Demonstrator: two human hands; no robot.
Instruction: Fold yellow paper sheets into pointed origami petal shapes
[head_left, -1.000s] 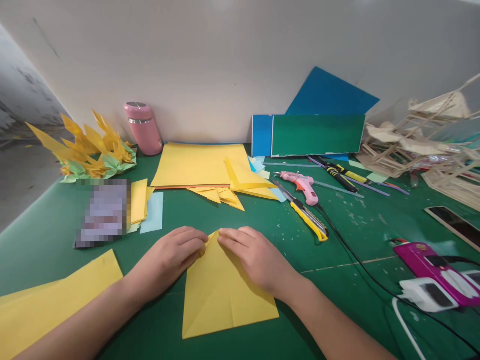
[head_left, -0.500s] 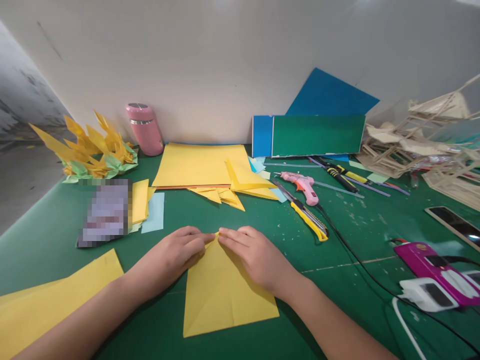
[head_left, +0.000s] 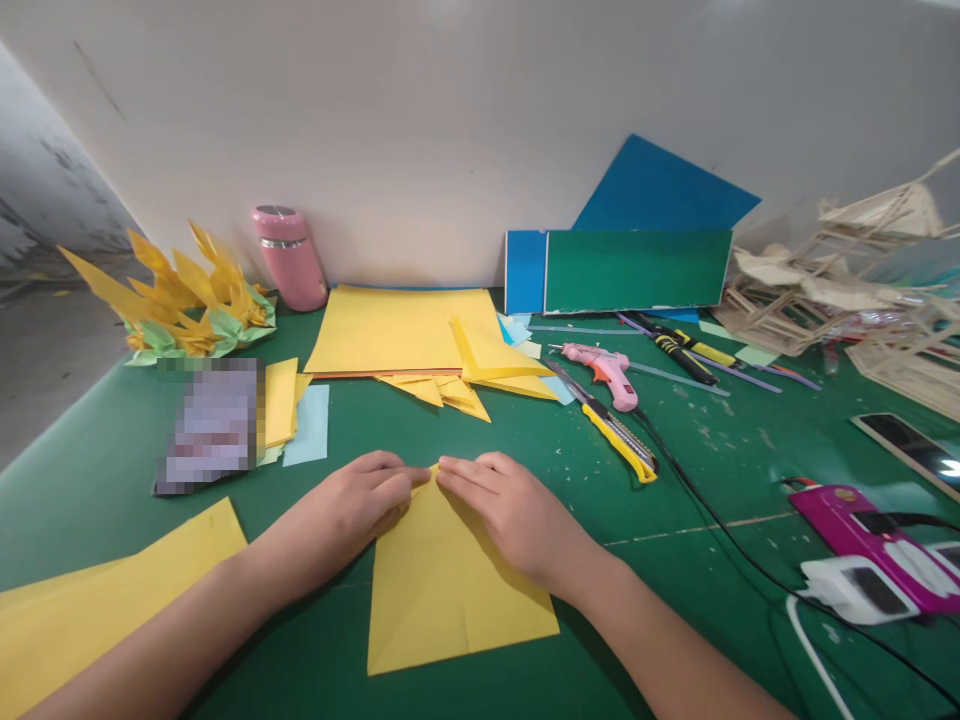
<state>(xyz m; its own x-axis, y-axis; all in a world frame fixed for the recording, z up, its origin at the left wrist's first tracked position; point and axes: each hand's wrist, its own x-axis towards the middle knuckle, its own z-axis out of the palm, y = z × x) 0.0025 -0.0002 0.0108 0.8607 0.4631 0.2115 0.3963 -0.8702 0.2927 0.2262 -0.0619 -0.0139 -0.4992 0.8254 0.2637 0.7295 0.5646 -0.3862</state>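
Observation:
A creased sheet of yellow paper (head_left: pixel 457 600) lies on the green table in front of me, its far end folded to a point. My left hand (head_left: pixel 367 500) is closed on the paper's upper left edge, thumb and index finger pinching near the tip. From the other side my right hand (head_left: pixel 499 505) holds the upper right edge, its index and middle fingers stretched together against the same tip. Its thumb and the fingertips underneath are hidden. Beneath and beside my left forearm is another folded yellow paper (head_left: pixel 150 570).
Behind my hands lie a yellow paper stack (head_left: pixel 397 330) and folded pieces (head_left: pixel 465 398). Rightward are a pink glue gun (head_left: pixel 607 372), a utility knife (head_left: pixel 619 440), and a magenta device (head_left: pixel 847 530) with cables. Leftward stand a pink flask (head_left: pixel 291 260) and paper flowers (head_left: pixel 202 310).

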